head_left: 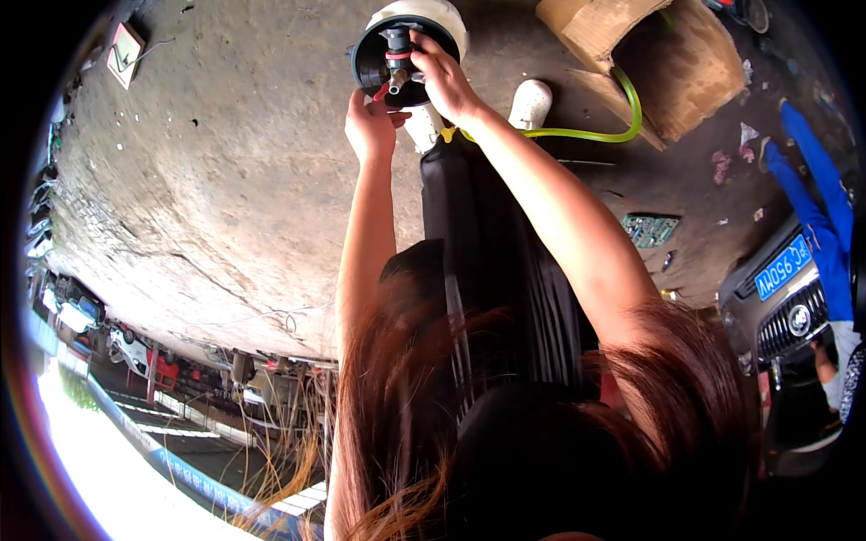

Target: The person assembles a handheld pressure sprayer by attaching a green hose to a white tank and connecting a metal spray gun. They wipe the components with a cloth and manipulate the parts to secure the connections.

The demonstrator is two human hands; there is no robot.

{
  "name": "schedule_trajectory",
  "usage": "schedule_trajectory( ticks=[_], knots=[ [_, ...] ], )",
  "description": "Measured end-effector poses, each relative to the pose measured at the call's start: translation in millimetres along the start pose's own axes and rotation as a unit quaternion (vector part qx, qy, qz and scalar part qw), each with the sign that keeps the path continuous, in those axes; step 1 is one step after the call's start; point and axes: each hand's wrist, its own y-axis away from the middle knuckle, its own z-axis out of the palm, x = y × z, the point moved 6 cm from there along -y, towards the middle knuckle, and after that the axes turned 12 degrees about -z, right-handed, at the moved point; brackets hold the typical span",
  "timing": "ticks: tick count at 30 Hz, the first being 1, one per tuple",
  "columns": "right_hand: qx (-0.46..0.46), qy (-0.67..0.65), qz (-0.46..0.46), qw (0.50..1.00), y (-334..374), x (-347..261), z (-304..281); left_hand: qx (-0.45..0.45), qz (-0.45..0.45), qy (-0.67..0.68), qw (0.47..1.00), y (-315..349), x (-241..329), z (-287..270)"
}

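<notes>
A white round container [456, 25] with a dark inner rim stands on the floor ahead of my feet. Upright in its dark opening is a black-and-metal pipe fitting [397, 43] with a red ring and a metal nozzle. My right hand [442, 79] has its fingers curled against the fitting's right side. At the container's near left edge, my left hand [369, 128] is closed with the fingertips close to the nozzle; what they pinch is too small to make out. A yellow-green hose [591, 136] runs right from beside my shoes.
An open cardboard box [695, 77] lies at the upper right, with the hose passing into it. A green circuit board [649, 230] and scraps lie on the concrete floor. A dark car [785, 316] and a person in blue trousers [816, 180] are at right. A small framed panel [124, 56] lies far left.
</notes>
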Motion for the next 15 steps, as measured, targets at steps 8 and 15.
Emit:
schedule_trajectory(
  ticks=[8,15],
  knots=[
    [0.044,0.010,0.077,0.996,-20,4,10,-0.011,-0.053,0.062,0.997,-3,3,1],
    [0.157,0.099,0.065,0.980,-15,47,-9,-0.018,-0.088,0.116,0.989,-10,-2,8]
  ],
)
